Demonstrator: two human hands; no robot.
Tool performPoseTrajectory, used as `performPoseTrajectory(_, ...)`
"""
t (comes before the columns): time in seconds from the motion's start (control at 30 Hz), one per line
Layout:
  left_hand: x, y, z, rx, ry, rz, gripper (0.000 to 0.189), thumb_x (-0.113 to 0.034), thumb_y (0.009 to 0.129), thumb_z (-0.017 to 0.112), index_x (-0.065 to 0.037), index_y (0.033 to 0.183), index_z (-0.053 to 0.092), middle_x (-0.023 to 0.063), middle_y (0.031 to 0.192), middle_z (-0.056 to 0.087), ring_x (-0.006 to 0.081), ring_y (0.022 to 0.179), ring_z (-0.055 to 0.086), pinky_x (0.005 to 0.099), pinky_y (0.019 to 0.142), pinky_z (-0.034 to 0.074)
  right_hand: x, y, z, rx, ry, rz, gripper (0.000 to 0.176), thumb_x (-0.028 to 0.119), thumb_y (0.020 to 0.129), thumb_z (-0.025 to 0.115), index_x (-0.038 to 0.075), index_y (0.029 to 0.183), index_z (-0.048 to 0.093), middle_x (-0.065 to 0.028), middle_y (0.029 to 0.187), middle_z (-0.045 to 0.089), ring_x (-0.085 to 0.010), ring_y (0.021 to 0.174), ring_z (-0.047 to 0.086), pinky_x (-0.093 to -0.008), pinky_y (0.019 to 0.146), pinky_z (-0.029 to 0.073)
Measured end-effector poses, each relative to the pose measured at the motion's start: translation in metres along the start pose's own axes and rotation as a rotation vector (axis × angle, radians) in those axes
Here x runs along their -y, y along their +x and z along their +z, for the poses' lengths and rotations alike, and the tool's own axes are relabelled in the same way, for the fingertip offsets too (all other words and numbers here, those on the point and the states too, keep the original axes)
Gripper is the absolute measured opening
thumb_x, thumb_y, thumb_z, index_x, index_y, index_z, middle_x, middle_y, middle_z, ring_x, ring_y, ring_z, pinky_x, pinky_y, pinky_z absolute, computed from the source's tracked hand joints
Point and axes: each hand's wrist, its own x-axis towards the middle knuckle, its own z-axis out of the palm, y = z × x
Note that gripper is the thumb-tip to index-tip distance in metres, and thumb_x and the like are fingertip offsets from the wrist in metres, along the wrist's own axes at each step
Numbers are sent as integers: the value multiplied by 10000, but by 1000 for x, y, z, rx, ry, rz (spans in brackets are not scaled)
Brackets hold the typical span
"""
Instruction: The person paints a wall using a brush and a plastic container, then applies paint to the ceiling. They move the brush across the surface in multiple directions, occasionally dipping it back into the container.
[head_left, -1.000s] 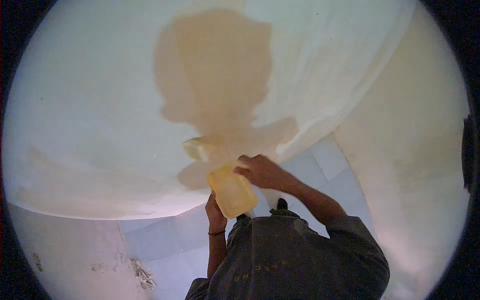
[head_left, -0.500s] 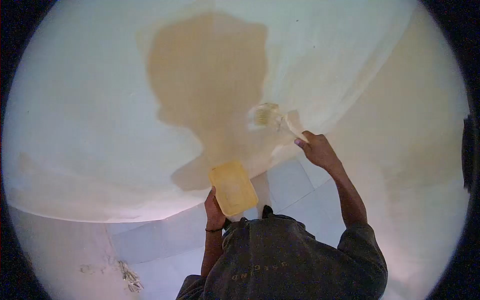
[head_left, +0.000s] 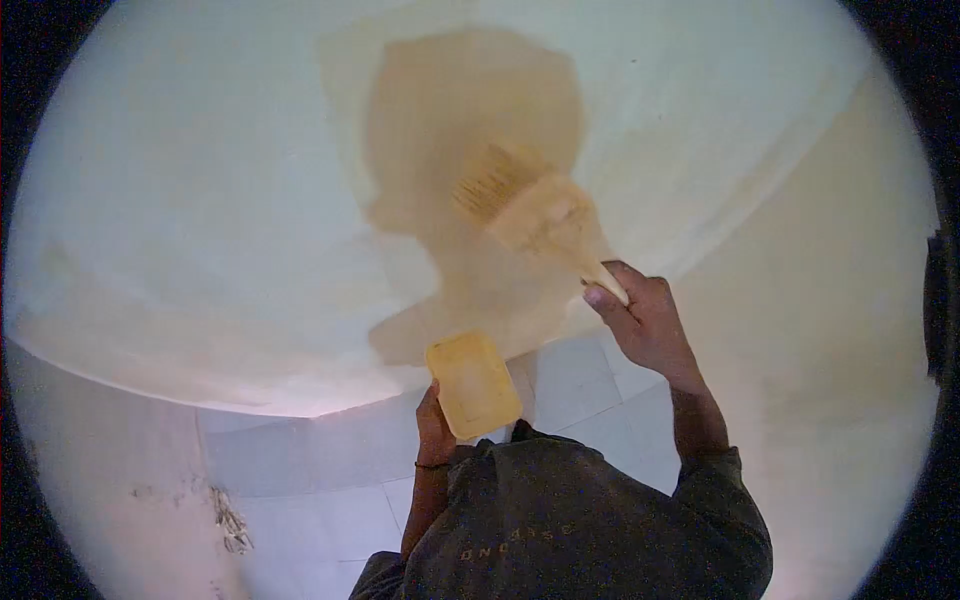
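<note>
Both hands are occupied. Nearest, yellow tray (head_left: 472, 385) is gripped at lower edge by L hand (head_left: 434, 428), fingers closed. R hand (head_left: 643, 322) is clenched on brush (head_left: 540, 215) handle; brush axis runs up-left from R hand, w/ bristles laid against tan wet patch (head_left: 440, 110) on wall (head_left: 200, 200).

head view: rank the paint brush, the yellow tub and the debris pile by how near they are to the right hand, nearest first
1. wide tan paint brush: held in the right hand, reaching up and left of it.
2. yellow rectangular plastic tub: lower left of that hand, held by the left hand.
3. pale pile of debris: far lower left, on the tiled floor.
</note>
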Motion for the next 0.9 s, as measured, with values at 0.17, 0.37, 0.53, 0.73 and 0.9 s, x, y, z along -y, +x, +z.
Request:
performPoseTrajectory(0.17, 7, 4, -16, -136, 122, 60, 432, -313, 868, 350, 25, 1134, 390, 116, 1047, 508, 210, 928, 523, 335, 780, 445, 5, 41, 49, -105, 336, -102, 271, 290, 832, 450, 28, 856, 513, -95, 603, 540, -186, 507, 537, -285, 475, 419)
performPoseTrajectory(0.37, 28, 7, -42, -242, 310, 207, 426, -315, 872, 349, 32, 1111, 411, 111, 1029, 518, 188, 906, 531, 313, 750, 459, -26, 84, 109, -86, 1067, -89, 342, 379, 826, 459, 39, 867, 445, 18, 495, 370, -37, 355, 280, -190, 312, 204)
performPoseTrajectory(0.53, 33, 6, -45, -330, 907, 307, 415, -305, 876, 342, 34, 1103, 417, 108, 1022, 523, 180, 906, 529, 306, 748, 457, -79, 58, 128, -23, 1246, -19, 382, 418, 804, 473, 44, 877, 436, 8, 495, 372, -43, 352, 281, -189, 315, 201)
performPoseTrajectory(0.73, -2, -18, -9, -376, 301, 322, 350, -268, 871, 381, -2, 1082, 464, 78, 933, 566, 147, 818, 552, 279, 696, 463, -97, -18, 156, 49, 1262, 309, 353, 412, 796, 495, 68, 858, 449, 6, 539, 422, -48, 373, 328, -192, 326, 249)
performPoseTrajectory(0.9, -7, -20, -24, -303, 159, 251, 425, -322, 877, 335, 28, 1101, 426, 89, 998, 527, 157, 898, 525, 291, 748, 455, -129, -66, 211, 117, 1318, 491, 294, 373, 819, 471, 81, 841, 442, 16, 518, 377, -46, 363, 286, -199, 324, 224)
